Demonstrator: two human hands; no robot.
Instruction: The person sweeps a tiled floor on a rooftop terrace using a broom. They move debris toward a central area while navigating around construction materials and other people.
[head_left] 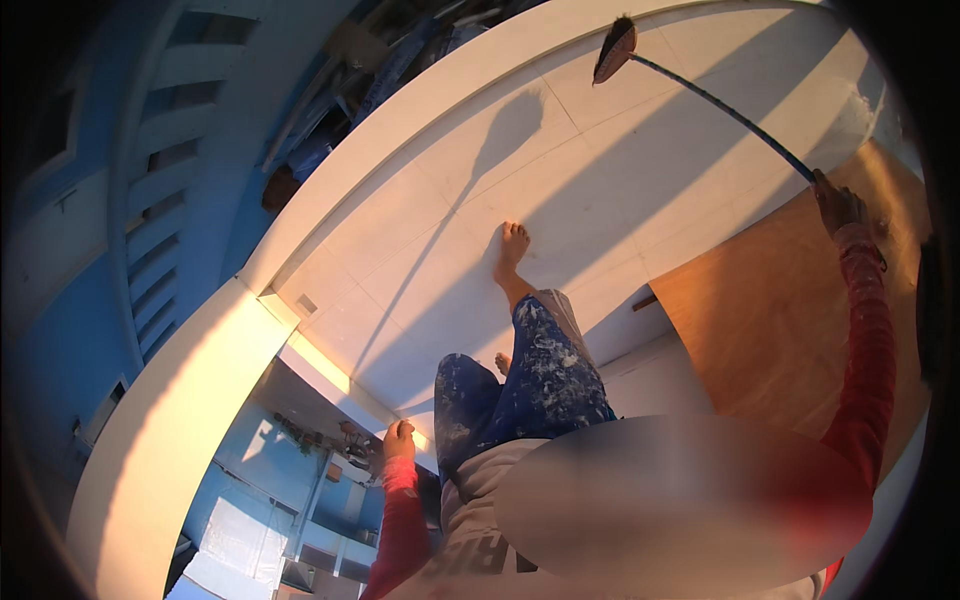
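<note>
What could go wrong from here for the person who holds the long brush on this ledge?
1. The left hand grips the ledge edge above an open drop, so a slip could likely mean a fall.
2. The right hand holds the long brush far out, which may upset balance.
3. The bare foot could slide on the smooth white floor.

Tiled floor (600, 170) fills frame centre and top. Curved parapet (200, 380) runs along its left, upper centre to lower left. Wooden board (770, 320) at right. Brush head (614, 50) top centre, handle (720, 105) slanting down-right to right hand (838, 205). Left hand (398, 440) on ledge, bottom centre.
</note>
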